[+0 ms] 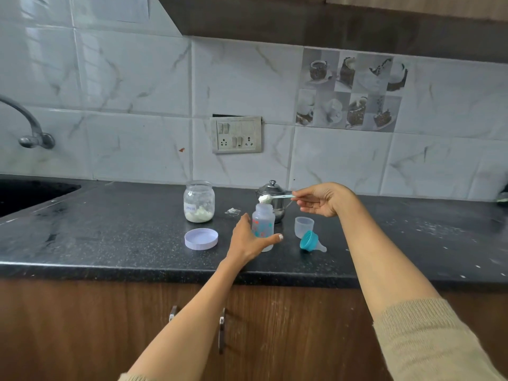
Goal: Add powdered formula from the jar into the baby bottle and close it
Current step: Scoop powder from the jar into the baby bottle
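The left hand (248,240) wraps the open baby bottle (263,226), upright on the counter (110,243); the right hand (323,199) pinches a spoon (276,197) heaped with powder just above the bottle's mouth; the open formula jar (198,201) stands left of both hands; the teal nipple ring (312,241) lies below the right hand.

The countertop (110,243) is black with fine pale speckles, the cabinet front (82,325) below it is brown wood grain, and the wall tiles (137,78) are white with grey marble veining, one panel (351,89) printed with grey and brown cup pictures. The jar (199,201) is clear glass with white powder (198,215) and a white label, its lid (201,238) pale lilac. The baby bottle (263,225) is translucent bluish with orange and teal prints, the nipple ring (309,240) teal, the spoon (275,198) pale blue with white powder, the sleeve (428,339) beige knit.
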Motion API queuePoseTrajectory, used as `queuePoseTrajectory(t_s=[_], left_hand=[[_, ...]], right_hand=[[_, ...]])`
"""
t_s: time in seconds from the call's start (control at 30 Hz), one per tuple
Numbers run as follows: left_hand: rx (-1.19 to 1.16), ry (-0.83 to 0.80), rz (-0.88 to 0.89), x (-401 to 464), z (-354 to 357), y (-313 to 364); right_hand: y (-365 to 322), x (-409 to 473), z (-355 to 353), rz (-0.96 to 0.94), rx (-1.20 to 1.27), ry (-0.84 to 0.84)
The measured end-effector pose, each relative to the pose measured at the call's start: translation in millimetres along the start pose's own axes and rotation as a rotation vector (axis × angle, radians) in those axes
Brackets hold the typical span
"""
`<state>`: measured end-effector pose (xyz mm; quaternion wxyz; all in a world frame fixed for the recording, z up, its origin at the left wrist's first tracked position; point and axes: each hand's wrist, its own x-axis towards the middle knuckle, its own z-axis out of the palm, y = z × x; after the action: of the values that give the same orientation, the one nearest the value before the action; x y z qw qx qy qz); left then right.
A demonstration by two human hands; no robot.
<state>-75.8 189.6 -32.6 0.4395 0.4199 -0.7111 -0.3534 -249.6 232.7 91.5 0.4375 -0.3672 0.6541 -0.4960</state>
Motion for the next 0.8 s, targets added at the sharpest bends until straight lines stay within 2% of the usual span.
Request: queuePoseTrajectory(t_s=[0.5, 0.6, 0.8], left_hand=[[0.001, 0.006, 0.018, 2.1, 4.3, -8.9], [0.007, 0.003, 0.023, 2.9, 4.4, -9.8], [0.002, -0.002, 0.033, 4.3, 4.9, -13.1]], right_hand=[[6.8, 0.3, 7.3, -0.032, -0.062, 0.017], [7.7, 0.2, 7.6, -0.128, -0.100, 0.045], [8.8, -4.7, 13.0, -0.440, -0.291, 0.157]])
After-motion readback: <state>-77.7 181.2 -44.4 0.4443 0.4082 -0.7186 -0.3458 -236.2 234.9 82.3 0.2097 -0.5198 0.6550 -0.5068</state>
